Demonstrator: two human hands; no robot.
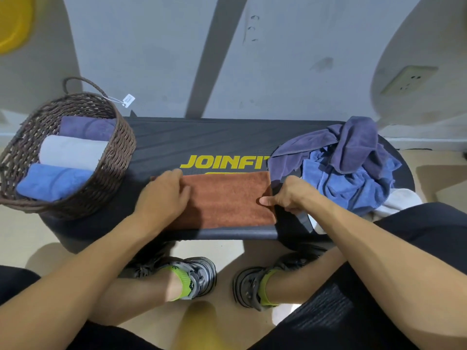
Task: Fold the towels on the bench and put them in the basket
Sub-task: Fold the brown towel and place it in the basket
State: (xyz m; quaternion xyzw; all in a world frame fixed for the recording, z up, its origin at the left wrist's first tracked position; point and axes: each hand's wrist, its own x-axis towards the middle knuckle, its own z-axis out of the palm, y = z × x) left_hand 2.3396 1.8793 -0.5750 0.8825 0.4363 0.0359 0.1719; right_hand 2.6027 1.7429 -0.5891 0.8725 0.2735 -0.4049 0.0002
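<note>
The black surface is crowded: a wicker basket with 3 rolled towels at left, loose towels heaped at right. Between them, a folded brown towel is pressed flat by the released left hand; its right edge is pinched by the right hand.

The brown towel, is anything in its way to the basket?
Nothing visible. Between the brown towel and the basket lies only bare bench. The left hand rests on the towel's basket-side end.
</note>
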